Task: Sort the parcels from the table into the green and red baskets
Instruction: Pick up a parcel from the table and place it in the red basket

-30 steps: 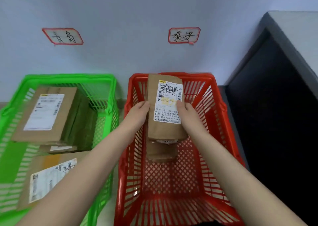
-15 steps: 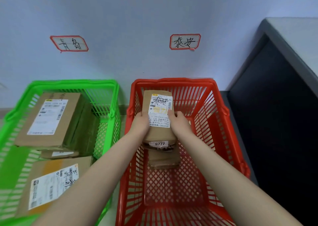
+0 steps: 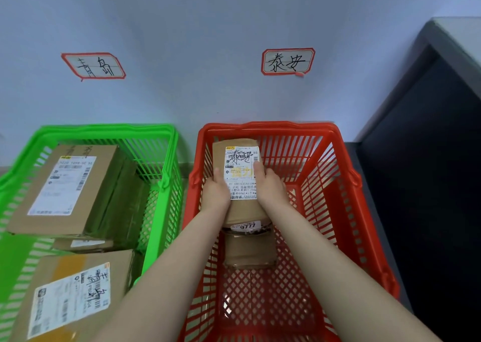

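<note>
left sign (image 3: 93, 66): 青岛 | right sign (image 3: 287, 61): 泰安 | parcel (image 3: 246, 211) sticker (image 3: 247, 226): 9777

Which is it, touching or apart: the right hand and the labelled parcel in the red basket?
Touching. The head view shows the right hand gripping the right edge of the labelled parcel, thumb on its white label.

The left hand (image 3: 216, 194) and right hand (image 3: 272, 189) are bare, as are both forearms (image 3: 166, 276) as far as seen
</note>
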